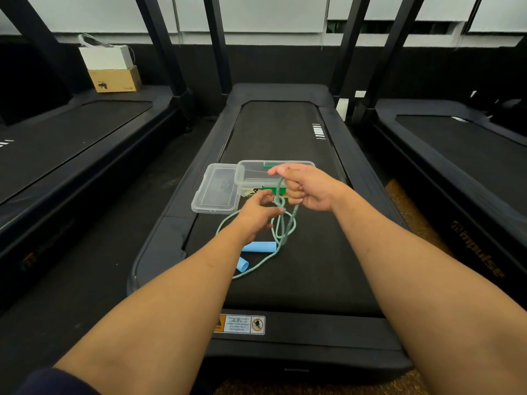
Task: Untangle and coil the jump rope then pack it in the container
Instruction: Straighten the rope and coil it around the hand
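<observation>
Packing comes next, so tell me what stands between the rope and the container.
Nothing visible blocks it: the lid lies left of the open container. A green item already lies inside. The jump rope, gripped by the right hand, is knotted, left hand at the knot.

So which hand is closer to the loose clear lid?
Left. The left hand is just right of the lid; the right hand is farther right, in front of the container, gripping the rope.
</observation>
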Tool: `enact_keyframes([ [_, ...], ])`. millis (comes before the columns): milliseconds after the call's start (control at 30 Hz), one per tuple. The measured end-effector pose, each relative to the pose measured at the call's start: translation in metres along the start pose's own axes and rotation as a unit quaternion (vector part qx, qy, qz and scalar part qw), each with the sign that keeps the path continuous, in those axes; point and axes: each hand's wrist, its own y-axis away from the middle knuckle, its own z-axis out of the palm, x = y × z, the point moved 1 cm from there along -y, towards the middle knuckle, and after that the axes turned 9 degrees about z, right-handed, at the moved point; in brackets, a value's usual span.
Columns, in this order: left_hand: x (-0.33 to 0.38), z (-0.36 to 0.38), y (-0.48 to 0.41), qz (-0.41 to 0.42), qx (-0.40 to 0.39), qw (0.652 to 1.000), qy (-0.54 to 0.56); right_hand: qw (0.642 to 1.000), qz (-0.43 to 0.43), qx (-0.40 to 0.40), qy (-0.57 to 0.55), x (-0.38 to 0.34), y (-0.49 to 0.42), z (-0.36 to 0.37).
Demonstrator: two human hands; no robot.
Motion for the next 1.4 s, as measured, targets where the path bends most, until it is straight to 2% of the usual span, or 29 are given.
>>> enact_keyframes([
  [67, 0.000, -0.002, -0.001, 0.004, 0.003, 1.000, -0.001, 1.000, -0.005, -0.021, 0.005, -0.005, 0.001, 0.001],
  [133, -0.003, -0.007, -0.002, -0.008, 0.002, 1.000, 0.019, 1.000, -0.014, 0.002, -0.010, -0.007, -0.001, -0.001],
  [200, -0.004, -0.010, -0.002, -0.018, 0.003, 0.999, 0.038, 0.996, -0.028, 0.081, -0.018, -0.002, -0.008, -0.007],
  [267, -0.004, -0.011, -0.003, -0.024, 0.015, 0.998, 0.053, 0.980, -0.040, 0.195, 0.014, 0.008, -0.018, -0.018],
  [367, -0.001, -0.013, -0.004, -0.020, 0.040, 0.997, 0.067, 0.928, -0.007, 0.327, 0.179, 0.026, -0.022, -0.031],
  [433, -0.002, -0.015, -0.004, -0.021, 0.064, 0.995, 0.076, 0.888, -0.011, 0.373, 0.269, 0.031, -0.019, -0.033],
  [467, -0.002, -0.015, -0.004, -0.020, 0.074, 0.994, 0.081, 0.890, -0.030, 0.369, 0.267, 0.031, -0.019, -0.032],
  [500, -0.002, -0.015, -0.005, -0.019, 0.078, 0.993, 0.087, 0.908, -0.040, 0.335, 0.248, 0.030, -0.018, -0.028],
  [567, 0.000, -0.013, -0.005, -0.012, 0.072, 0.993, 0.094, 0.946, -0.018, 0.226, 0.232, 0.029, -0.018, -0.017],
  [633, 0.003, -0.010, -0.004, -0.003, 0.057, 0.993, 0.100, 0.957, 0.006, 0.160, 0.240, 0.032, -0.018, -0.008],
  [800, 0.001, -0.013, -0.002, -0.016, 0.047, 0.992, 0.120, 0.977, -0.009, 0.151, 0.149, 0.039, -0.020, -0.003],
  [933, 0.002, -0.011, 0.000, -0.022, 0.052, 0.991, 0.121, 0.971, -0.009, 0.159, 0.179, 0.037, -0.019, -0.003],
  [1100, 0.006, -0.006, -0.004, -0.051, 0.165, 0.975, 0.142, 0.968, -0.008, 0.162, 0.189, 0.032, -0.012, 0.003],
  [1167, 0.007, -0.006, -0.002, -0.043, 0.154, 0.978, 0.131, 0.970, -0.008, 0.145, 0.195, 0.029, -0.010, 0.006],
  [1300, 0.007, -0.011, 0.001, -0.003, 0.085, 0.985, 0.149, 0.973, -0.003, 0.107, 0.202, 0.027, -0.008, 0.006],
  [1400, 0.006, -0.015, -0.004, 0.013, 0.141, 0.982, 0.127, 0.984, -0.009, 0.114, 0.134, 0.029, -0.007, 0.004],
])
